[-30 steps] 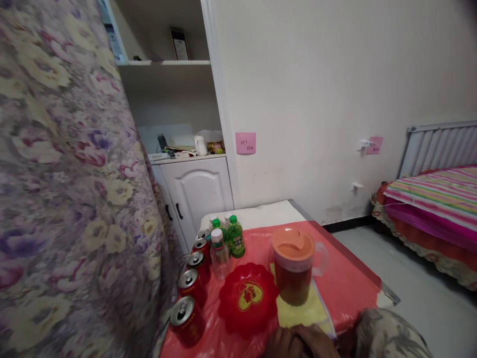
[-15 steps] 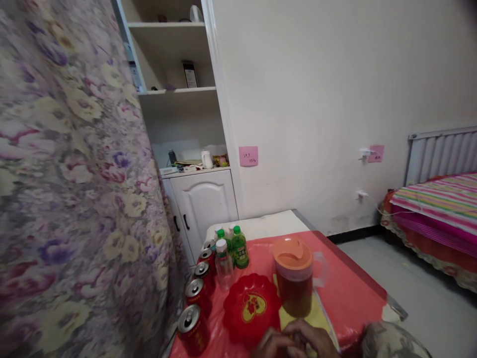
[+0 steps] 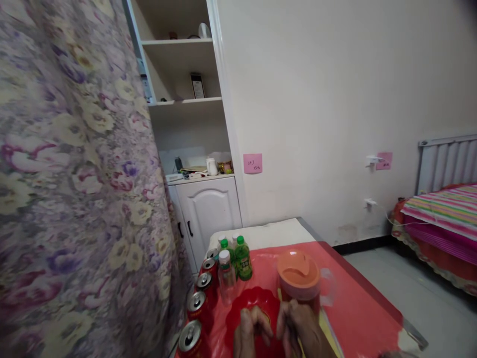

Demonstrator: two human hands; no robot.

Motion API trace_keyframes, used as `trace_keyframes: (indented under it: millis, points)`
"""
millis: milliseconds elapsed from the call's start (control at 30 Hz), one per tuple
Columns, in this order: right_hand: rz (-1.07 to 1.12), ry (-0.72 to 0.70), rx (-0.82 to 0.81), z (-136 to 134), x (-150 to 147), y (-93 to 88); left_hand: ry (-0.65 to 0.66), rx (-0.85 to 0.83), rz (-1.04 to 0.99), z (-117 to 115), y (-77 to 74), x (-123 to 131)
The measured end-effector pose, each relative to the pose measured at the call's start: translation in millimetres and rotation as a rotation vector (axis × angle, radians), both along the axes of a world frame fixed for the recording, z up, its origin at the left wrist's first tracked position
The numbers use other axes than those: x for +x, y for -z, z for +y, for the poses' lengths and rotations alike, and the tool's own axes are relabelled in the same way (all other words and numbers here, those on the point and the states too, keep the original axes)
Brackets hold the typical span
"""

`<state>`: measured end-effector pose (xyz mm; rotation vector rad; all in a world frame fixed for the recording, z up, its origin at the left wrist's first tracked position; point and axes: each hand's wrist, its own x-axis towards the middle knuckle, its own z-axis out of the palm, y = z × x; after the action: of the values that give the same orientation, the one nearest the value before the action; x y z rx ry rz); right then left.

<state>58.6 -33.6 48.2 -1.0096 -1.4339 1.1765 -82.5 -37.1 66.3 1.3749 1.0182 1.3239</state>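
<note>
Fingers (image 3: 263,322) of the left hand (image 3: 251,332) curl inward over the dish (image 3: 253,297) on my head feed, with the thumb pointing up. The right hand (image 3: 302,324) is bent with knuckles up, its fingers angled down toward the left one. I see a narrow gap between the two hands, which are neither spread wide nor pressed together. I cannot tell whether either one pinches something small.

I count one dish, red and scalloped, lying on the red sheet (image 3: 361,293) just left of the pitcher (image 3: 298,287); my hands hide much of its middle. There is one pitcher, upright under an orange lid, its lower part behind the right hand. One yellow cloth (image 3: 328,332) shows beside that hand.

Down the left edge I get four red cans (image 3: 191,339) upright in a row, plus a paler top (image 3: 212,253) beyond the farthest. Three bottles read plainly: two green bottles (image 3: 244,262) and one clear bottle (image 3: 227,282). Two more white caps (image 3: 235,238) poke up behind, their bodies hidden from me. Two pink notes (image 3: 253,163) are on the wall (image 3: 309,109).
</note>
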Motion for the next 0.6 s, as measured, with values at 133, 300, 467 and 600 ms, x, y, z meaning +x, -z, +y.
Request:
trace_keyframes:
  millis: [133, 300, 467, 600]
  points:
    - [-0.07, 0.052, -0.067, 15.7, 2.6, -0.1, -0.085, 0.021, 0.113, 12.9, -4.3, -4.6]
    - [-0.146, 0.022, -0.075, 28.3, 12.4, -10.6, -0.11, -0.026, 0.201, 24.8, -6.6, -7.7]
    - [-0.173, 0.035, -0.127, 39.1, 18.4, -14.3, -0.087, -0.064, 0.236, 33.1, -8.1, -6.6]
    - [-0.157, 0.151, -0.105, 38.2, 12.8, -8.5, -0.103, -0.065, 0.229, 37.8, -9.3, -4.2]
